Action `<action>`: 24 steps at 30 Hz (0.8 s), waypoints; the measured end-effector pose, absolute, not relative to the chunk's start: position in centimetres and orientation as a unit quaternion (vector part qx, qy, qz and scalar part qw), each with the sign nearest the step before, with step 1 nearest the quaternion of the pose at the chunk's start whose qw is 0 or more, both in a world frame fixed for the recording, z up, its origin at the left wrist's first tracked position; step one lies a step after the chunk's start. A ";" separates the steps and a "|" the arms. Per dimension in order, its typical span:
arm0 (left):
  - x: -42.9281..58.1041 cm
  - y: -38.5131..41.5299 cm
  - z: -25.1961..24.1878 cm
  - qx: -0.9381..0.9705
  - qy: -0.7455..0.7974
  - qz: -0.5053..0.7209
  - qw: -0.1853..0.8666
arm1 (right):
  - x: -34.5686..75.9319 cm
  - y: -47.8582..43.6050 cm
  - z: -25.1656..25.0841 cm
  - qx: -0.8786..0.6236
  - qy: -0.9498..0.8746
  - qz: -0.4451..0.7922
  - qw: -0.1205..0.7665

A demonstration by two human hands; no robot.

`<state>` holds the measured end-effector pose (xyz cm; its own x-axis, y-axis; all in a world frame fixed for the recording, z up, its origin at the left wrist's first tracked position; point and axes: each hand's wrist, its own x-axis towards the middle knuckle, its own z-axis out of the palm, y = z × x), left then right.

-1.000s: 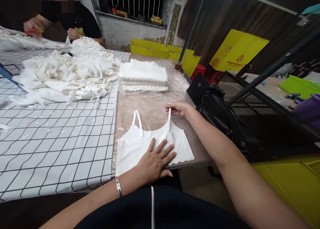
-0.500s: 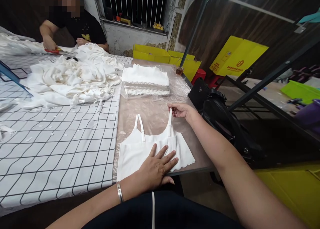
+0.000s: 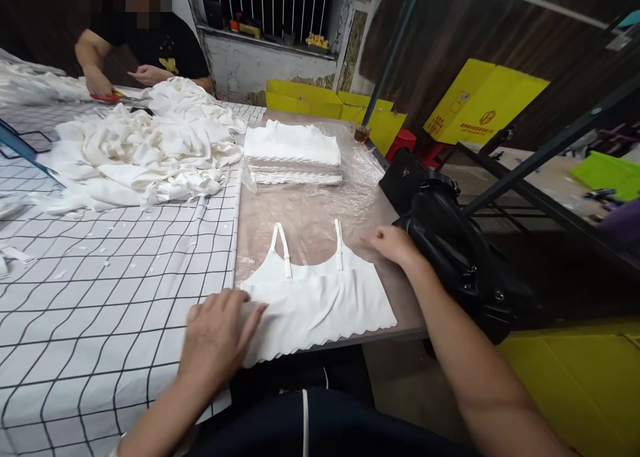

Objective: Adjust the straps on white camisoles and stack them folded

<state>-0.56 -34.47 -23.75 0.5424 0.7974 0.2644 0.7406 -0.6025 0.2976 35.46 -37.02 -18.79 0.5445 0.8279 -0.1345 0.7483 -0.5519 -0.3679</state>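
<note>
A white strappy camisole top [image 3: 320, 304] lies flat at the table's front edge, its two thin straps pointing away from me and its scalloped hem towards me. At its left side is my left hand [image 3: 215, 337], with the thumb spread from the fingers over the fabric's edge; it grips nothing that I can see. To the right of the right strap, my right hand [image 3: 395, 244] hovers apart from the top, fingers loosely bent and slightly blurred, with nothing in them. Beyond the top sits a neat stack of white garments [image 3: 293, 150] on clear plastic sheeting.
A heap of white garments [image 3: 140, 154] covers the checked tablecloth [image 3: 125, 297] on the left. Behind it, a co-worker's hand [image 3: 97, 84] holds red-handled scissors [image 3: 107, 98]. Black bags [image 3: 440, 230] stand to the right, beside a metal frame post [image 3: 393, 57]. Yellow boxes [image 3: 305, 99] stand behind.
My right hand has let go of the right strap and moved right. My left hand has slid from the middle of the top to its left side. The fabric lies flatter.
</note>
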 end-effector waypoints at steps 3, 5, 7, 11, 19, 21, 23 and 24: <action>-3.0 -34.8 -24.0 0.839 0.528 0.110 0.070 | 35.1 -43.0 -20.2 -0.882 -0.425 0.180 0.092; -2.8 -35.2 -24.2 0.826 0.551 0.090 0.077 | 34.1 -45.9 -21.1 -0.879 -0.422 0.190 0.115; -1.9 -35.3 -24.3 0.829 0.547 0.077 0.089 | 33.0 -47.4 -21.7 -0.874 -0.422 0.189 0.148; -0.4 -35.3 -24.0 0.834 0.522 0.111 0.136 | 31.4 -47.8 -21.9 -0.883 -0.398 0.175 0.177; -1.7 -34.6 -20.9 0.511 0.489 0.290 0.645 | 30.5 -47.7 -19.2 -0.760 -0.318 0.367 0.431; -2.4 -33.1 -18.2 0.407 0.443 0.288 0.745 | 30.8 -46.8 -17.3 -0.699 -0.250 0.433 0.511; -3.0 -30.9 -15.2 0.354 0.413 0.300 0.783 | 31.3 -44.8 -15.2 -0.655 -0.205 0.461 0.563; -3.0 -29.5 -13.8 0.342 0.406 0.312 0.788 | 31.6 -43.3 -14.1 -0.638 -0.199 0.464 0.582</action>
